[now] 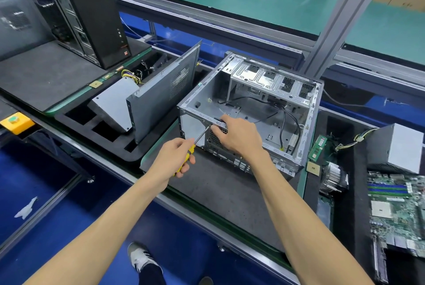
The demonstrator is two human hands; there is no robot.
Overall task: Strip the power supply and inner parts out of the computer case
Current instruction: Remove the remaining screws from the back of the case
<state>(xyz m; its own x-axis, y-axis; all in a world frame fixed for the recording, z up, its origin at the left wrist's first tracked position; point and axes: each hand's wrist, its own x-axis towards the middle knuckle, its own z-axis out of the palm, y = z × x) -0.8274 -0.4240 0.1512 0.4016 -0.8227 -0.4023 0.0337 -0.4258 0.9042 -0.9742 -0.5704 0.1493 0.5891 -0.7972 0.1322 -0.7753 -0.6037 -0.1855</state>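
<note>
The left hand (176, 158) is closed around the yellow handle of a screwdriver (192, 146), whose thin shaft slants up and to the right so that its tip meets the near top rail of the computer case (250, 109). The right hand (236, 137) grips that same rail just beside the tip, fingers curled over the edge onto a dark part mounted at the perforated rear panel; what exactly that part is cannot be told. The case lies on its side on the dark surface (230, 192) with its open side up, largely bare inside apart from a few black cables (282, 121) trailing across its floor and a silver drive cage (273, 80) along the far wall. Left of it, a removed grey side panel (161, 91) stands on edge in a black foam tray (92, 123), leaning beside a grey power supply (115, 103) with yellow wires. To the right lie a green memory stick (317, 147), a finned heatsink (333, 179), a green motherboard (397, 213) and a second grey metal box (395, 149). A black tower (92, 8) stands upright at the far left.
</note>
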